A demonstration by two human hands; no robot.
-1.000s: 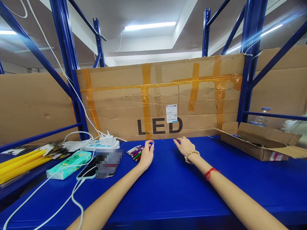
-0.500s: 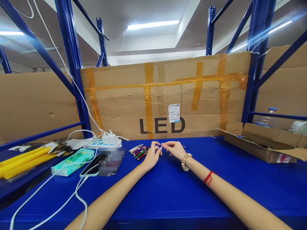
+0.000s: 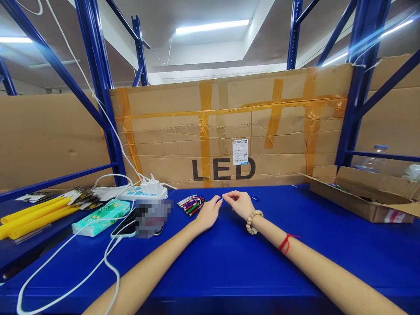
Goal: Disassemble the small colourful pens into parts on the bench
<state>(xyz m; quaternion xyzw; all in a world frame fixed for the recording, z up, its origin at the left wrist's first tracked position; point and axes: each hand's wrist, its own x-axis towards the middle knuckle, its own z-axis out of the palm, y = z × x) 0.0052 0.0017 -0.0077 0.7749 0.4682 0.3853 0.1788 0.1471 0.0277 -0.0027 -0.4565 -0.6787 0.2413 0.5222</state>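
My left hand (image 3: 208, 214) is closed, fingers curled and tips pressed together over the blue tabletop. A tiny dark-blue bit shows at its fingertips, too small to name. Facing it, my right hand (image 3: 239, 204) pinches thumb and forefinger close to the left fingertips. Whatever lies in that pinch is too small to make out. Just left of my left hand lies a group of small pens or pen-like sticks (image 3: 191, 204) in silver, red, green and dark colours. Behind my right hand, a small blue piece (image 3: 255, 198) rests on the table.
An open cardboard box (image 3: 354, 204) stands at the right. On the left are a tissue pack (image 3: 101, 217), a power strip (image 3: 131, 193) with white cables, a phone (image 3: 126, 225) and yellow tubes (image 3: 36, 215). A large taped cardboard panel (image 3: 164, 144) closes off the back.
My left fingers have drawn in from a looser, spread shape to a closed grip. My right hand keeps its pinch in nearly the same place. The camera view has shifted slightly.
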